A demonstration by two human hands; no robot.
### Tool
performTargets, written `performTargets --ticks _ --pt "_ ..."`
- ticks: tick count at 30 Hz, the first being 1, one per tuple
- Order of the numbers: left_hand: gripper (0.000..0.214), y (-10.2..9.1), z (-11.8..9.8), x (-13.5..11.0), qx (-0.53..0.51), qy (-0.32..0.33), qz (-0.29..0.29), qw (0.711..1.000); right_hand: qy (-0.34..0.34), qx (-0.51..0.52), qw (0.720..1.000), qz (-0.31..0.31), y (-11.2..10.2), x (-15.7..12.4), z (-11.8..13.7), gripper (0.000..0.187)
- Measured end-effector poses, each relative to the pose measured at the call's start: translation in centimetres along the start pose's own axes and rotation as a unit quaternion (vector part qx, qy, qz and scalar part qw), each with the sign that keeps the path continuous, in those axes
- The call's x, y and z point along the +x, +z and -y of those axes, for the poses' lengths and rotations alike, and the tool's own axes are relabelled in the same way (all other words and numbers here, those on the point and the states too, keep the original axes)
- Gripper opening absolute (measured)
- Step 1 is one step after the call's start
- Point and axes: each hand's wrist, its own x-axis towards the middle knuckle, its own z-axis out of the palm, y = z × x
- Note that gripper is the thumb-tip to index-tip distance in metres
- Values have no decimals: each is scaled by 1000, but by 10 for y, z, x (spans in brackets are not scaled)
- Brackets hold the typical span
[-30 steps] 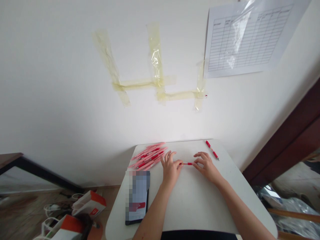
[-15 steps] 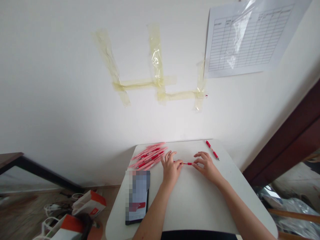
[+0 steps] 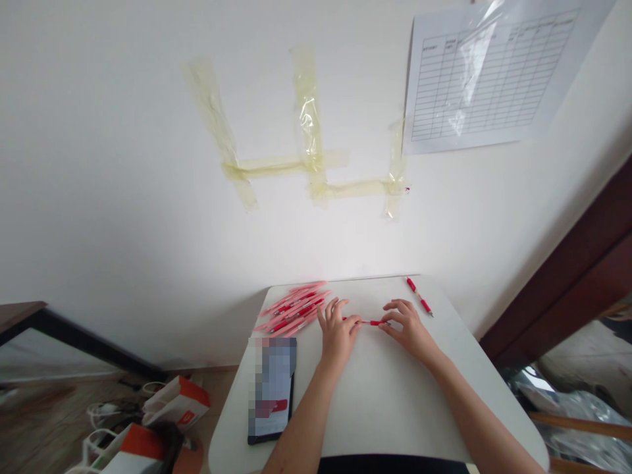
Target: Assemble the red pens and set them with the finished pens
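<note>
Both hands are working low over the white table (image 3: 385,401), close to its far edge by the wall. The left hand (image 3: 338,334) is pinching one end of a red pen (image 3: 370,322) between thumb and forefinger, its other fingers fanning out loosely. The right hand (image 3: 409,329) is gripping the pen's other end at the fingertips, fingers curling over it. The pen is lying level between the two hands, just above the tabletop.

Just left of the left hand, a pile of pens (image 3: 293,308) is spreading toward the table's corner. A spare pen (image 3: 419,296) is lying alone beyond the right hand, near the wall. A phone (image 3: 271,388) is resting at the table's left edge. Up on the wall, a chart (image 3: 494,72) is hanging beside yellowed tape strips (image 3: 309,118).
</note>
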Motion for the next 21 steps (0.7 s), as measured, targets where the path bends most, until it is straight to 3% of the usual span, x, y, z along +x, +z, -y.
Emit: performTargets --ticks 10,15,21 --pt "9 -1 -1 1 -4 -7 1 1000 8 14 1000 5 1 0 -1 19" --pt "27 -2 1 2 2 -27 8 1000 12 13 1000 -10 0 1 -4 18" --pt "8 -2 2 2 6 -27 23 999 16 4 1000 -22 1 0 -9 15"
